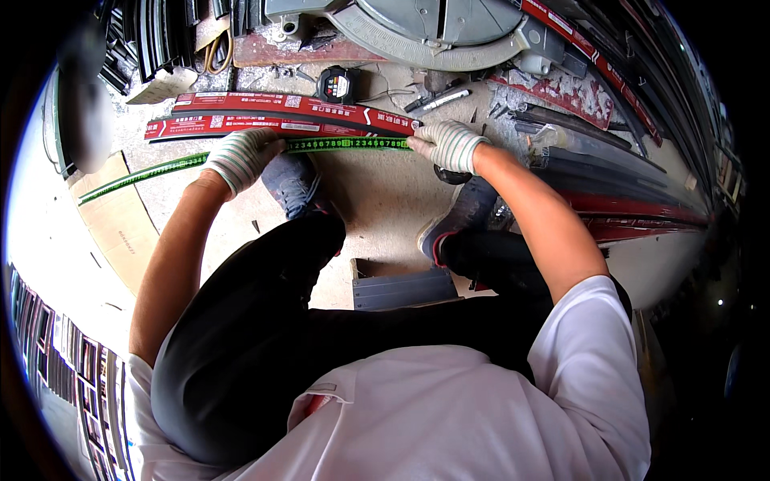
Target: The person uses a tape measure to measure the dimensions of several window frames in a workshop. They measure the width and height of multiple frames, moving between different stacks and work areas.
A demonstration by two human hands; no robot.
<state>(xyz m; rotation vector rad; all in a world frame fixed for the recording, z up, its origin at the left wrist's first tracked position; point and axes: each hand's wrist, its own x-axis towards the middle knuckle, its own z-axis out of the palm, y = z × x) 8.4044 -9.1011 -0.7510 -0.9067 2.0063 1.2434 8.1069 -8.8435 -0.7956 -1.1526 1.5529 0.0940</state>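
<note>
A green tape measure blade [349, 144] stretches across in front of my feet, its far left part running out over a piece of cardboard. My left hand [241, 159], in a striped knit glove, is closed on the blade. At the strips' right end my right hand [449, 148], gloved alike, pinches the blade too. Part of a dark round object [453, 174], perhaps the tape's case, shows below that hand. Just beyond the blade lie two strips with red printed film, a farther strip [261, 105] and a nearer strip [192, 128].
A grey saw base [437, 54] with a round table stands at the far side. Nearer are a black tape measure [337, 85] and a white marker [446, 99]. Long profiles [634, 192] lie at the right. Cardboard [120, 232] lies left; a grey bundle [405, 289] sits between my legs.
</note>
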